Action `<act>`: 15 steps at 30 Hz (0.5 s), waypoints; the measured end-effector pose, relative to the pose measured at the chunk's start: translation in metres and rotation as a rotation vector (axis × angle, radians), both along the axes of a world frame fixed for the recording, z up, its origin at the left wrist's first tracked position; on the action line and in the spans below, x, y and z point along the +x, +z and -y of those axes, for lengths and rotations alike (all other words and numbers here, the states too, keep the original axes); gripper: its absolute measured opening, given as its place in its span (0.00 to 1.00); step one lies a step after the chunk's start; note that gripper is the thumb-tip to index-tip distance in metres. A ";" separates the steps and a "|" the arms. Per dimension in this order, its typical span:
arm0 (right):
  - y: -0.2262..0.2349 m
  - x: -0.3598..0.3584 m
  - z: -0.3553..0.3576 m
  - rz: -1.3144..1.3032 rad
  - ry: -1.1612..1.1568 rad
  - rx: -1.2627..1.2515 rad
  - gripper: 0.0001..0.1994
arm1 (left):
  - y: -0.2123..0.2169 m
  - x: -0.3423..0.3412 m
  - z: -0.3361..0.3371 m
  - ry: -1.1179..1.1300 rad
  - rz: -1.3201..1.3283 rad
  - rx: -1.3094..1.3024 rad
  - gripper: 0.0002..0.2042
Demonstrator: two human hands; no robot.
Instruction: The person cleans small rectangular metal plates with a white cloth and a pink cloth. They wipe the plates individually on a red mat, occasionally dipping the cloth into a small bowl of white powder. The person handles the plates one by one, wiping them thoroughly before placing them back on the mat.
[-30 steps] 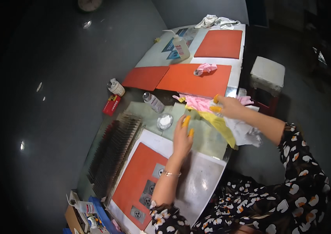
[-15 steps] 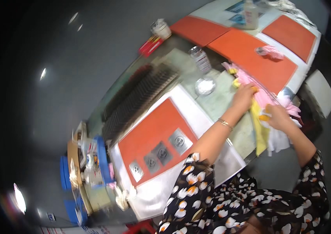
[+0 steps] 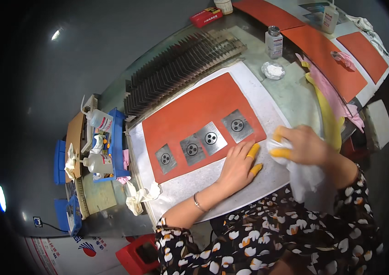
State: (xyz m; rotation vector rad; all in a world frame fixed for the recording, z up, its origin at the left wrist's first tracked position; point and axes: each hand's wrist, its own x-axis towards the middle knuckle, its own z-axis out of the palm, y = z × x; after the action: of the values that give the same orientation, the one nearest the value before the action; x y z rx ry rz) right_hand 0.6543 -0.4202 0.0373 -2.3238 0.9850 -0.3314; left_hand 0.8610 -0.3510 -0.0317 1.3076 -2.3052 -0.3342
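My left hand (image 3: pixel 235 170) rests over the lower edge of the orange-red mat (image 3: pixel 199 107), fingers stretched out, with yellow finger cots on two digits. It lies beside several thin square metal plates (image 3: pixel 222 143), each bearing a round black mark with dots. My right hand (image 3: pixel 306 145), also wearing yellow finger cots, is closed around a bunched white cloth (image 3: pixel 303 178). The cloth hangs below that hand, at the right border of the white sheet (image 3: pixel 268 98) under the mat.
Behind the mat stands a rack of upright thin plates (image 3: pixel 176 73). A clear bottle (image 3: pixel 274 43) and a dish of white stuff (image 3: pixel 273 70) are at the right back. Pink and yellow cloths (image 3: pixel 329 98) drape over the table's right edge. At left sits a blue tray (image 3: pixel 118 146) with bottles.
Both hands have left the pink and yellow cloths. My left hand has moved left onto the mat's edge; my right hand has come left with the white cloth. The view has shifted too.
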 end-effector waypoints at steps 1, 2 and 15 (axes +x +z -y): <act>-0.012 0.025 0.013 -0.012 -0.019 -0.072 0.18 | -0.002 0.006 -0.005 0.015 0.043 -0.004 0.22; -0.026 0.048 0.029 -0.023 -0.037 -0.140 0.18 | -0.007 0.008 -0.007 0.025 0.069 0.002 0.23; -0.057 0.112 0.026 -0.491 0.158 -0.024 0.22 | -0.006 0.071 -0.047 0.158 -0.023 0.060 0.23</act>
State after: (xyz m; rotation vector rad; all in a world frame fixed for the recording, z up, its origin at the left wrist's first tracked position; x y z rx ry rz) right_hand 0.7662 -0.4462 -0.0198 -2.5425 1.0084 0.3089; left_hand 0.9324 -0.3036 -0.0379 1.4967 -2.1723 -0.3658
